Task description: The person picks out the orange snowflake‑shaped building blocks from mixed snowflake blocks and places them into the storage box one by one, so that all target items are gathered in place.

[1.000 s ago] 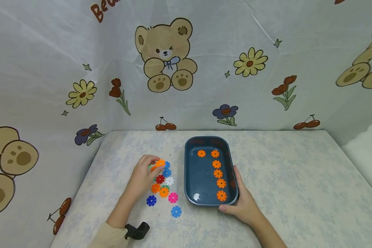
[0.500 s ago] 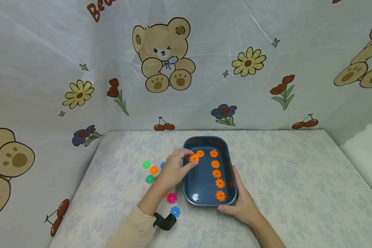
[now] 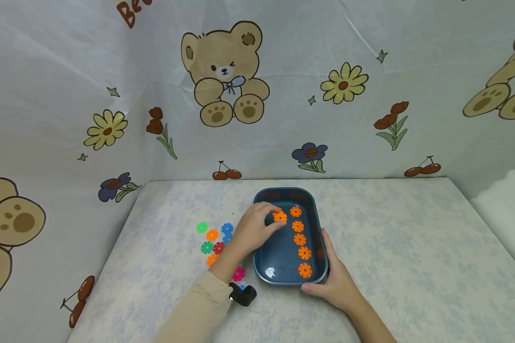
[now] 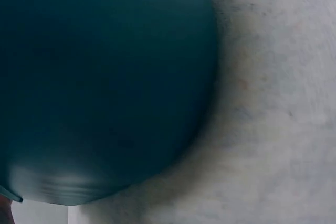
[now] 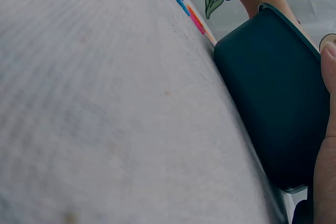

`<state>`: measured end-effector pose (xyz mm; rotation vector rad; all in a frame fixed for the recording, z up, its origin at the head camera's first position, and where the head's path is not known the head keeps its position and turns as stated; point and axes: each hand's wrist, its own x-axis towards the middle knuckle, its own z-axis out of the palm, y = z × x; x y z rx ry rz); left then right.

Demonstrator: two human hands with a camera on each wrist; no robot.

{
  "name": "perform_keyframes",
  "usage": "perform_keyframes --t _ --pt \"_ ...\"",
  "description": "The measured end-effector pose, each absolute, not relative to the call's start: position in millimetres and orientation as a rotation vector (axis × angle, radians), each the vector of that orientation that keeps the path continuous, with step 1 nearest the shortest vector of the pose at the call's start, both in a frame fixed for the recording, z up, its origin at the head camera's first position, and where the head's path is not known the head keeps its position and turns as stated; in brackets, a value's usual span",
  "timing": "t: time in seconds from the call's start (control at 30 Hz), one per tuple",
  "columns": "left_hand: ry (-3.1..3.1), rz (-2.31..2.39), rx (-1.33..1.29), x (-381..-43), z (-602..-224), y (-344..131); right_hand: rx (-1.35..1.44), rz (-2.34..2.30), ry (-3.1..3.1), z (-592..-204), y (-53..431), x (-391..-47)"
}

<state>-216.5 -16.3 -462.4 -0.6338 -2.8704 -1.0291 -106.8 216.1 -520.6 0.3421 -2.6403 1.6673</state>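
Observation:
Thumb and fingertips of my left hand (image 3: 254, 228) pinch an orange snowflake disc (image 3: 280, 216) inside the far left part of the dark blue tray (image 3: 279, 259). Another orange disc there is mostly hidden behind it. Down the tray's right half runs a column of several orange discs (image 3: 300, 239). My right hand (image 3: 338, 283) holds the tray by its near right corner, thumb at the front and fingers along the side. In the right wrist view the tray's outer wall (image 5: 273, 98) stands beside my thumb (image 5: 329, 66); the left wrist view shows mostly the wall (image 4: 105, 77).
Left of the tray, loose discs lie on the pale patterned tabletop (image 3: 395, 247): green (image 3: 202, 227), orange (image 3: 212, 235), red (image 3: 219, 248), blue (image 3: 227, 228) and pink (image 3: 238, 274). My left forearm covers some. A bear-print cloth (image 3: 283, 138) hangs behind.
My left hand has carried an orange disc from the loose pile rightward into the tray, then slightly further right to the disc at far left. My right hand keeps its hold on the tray.

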Motion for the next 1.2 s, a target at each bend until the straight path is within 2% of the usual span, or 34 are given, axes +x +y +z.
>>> perform_keyframes --t 0.43,1.2 --pt "-2.95 -0.552 -0.711 -224 -462 0 0.345 1.694 -2.622 -519 216 -106" --pt "-2.922 -0.27 -0.813 -224 -462 0 0.354 1.705 -2.613 -519 216 -107"
